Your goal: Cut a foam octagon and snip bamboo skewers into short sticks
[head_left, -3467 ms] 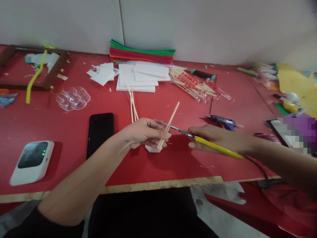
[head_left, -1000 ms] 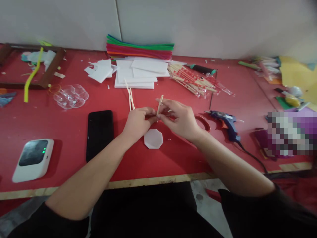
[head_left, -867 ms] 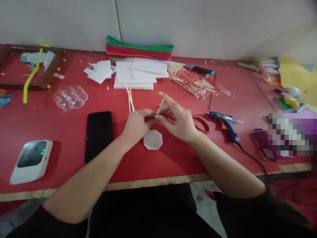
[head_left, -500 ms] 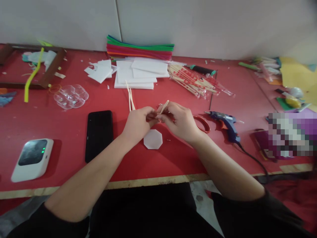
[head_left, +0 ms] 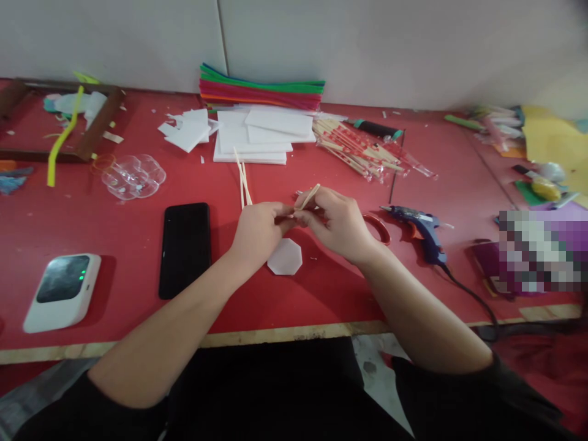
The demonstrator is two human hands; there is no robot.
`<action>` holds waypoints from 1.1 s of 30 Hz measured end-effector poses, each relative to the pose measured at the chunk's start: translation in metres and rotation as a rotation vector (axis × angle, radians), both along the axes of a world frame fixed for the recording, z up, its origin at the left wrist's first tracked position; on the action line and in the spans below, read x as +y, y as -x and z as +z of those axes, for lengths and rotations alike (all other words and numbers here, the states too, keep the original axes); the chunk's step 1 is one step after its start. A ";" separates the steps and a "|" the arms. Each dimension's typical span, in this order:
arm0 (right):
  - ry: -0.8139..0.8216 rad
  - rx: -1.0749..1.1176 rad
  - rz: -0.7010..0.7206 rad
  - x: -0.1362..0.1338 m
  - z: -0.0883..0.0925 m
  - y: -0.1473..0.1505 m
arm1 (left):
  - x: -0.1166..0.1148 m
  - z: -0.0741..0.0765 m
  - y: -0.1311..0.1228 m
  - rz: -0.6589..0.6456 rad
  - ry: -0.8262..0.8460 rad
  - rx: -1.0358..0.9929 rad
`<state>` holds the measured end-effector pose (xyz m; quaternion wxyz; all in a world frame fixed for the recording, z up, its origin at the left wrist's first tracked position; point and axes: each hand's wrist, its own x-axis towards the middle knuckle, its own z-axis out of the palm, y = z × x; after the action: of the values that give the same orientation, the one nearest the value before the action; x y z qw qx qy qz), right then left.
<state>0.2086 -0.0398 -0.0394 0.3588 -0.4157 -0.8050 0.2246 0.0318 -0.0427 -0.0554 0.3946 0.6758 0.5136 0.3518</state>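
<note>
My right hand [head_left: 337,226] is closed in a pinch on a short, pale wooden stick [head_left: 311,196], which slants up and away. Its fingertips meet those of my left hand [head_left: 258,234], also closed in a pinch; what the left fingers grip is hidden. Below the hands lies a white octagonal piece [head_left: 285,257], flat on the table. Beyond my left hand, several thin wooden sticks [head_left: 242,179] stick out, their near ends covered by it. A red loop handle [head_left: 382,230], seemingly of scissors, shows beside my right wrist, the rest mostly hidden.
A black phone [head_left: 185,250] and white device [head_left: 63,291] lie left. Right is a blue glue gun [head_left: 420,226] with its cord. Behind are white sheets [head_left: 252,150], colourful pipe cleaners [head_left: 261,92], wrapped chopsticks [head_left: 356,147], a clear plastic palette [head_left: 133,177] and a brown frame [head_left: 94,125].
The hands stay together over the same spot. My left fingers have straightened slightly, and the stick in my right hand has shifted a little to the right and tilted more. The view moved slightly.
</note>
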 end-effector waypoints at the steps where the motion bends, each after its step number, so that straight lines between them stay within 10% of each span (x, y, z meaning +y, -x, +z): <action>1: -0.006 -0.008 0.005 0.000 0.001 0.000 | 0.000 -0.001 0.001 -0.009 0.011 -0.018; 27: 0.232 0.116 -0.034 -0.004 0.010 -0.004 | 0.004 -0.008 0.002 0.001 -0.052 0.085; 33: 0.249 -0.669 -0.356 -0.019 0.023 -0.069 | 0.005 -0.008 0.001 -0.020 -0.059 0.067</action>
<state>0.2773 -0.0587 -0.0160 0.0569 -0.6392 -0.7594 0.1068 0.0305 -0.0379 -0.0636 0.3607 0.7036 0.5090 0.3401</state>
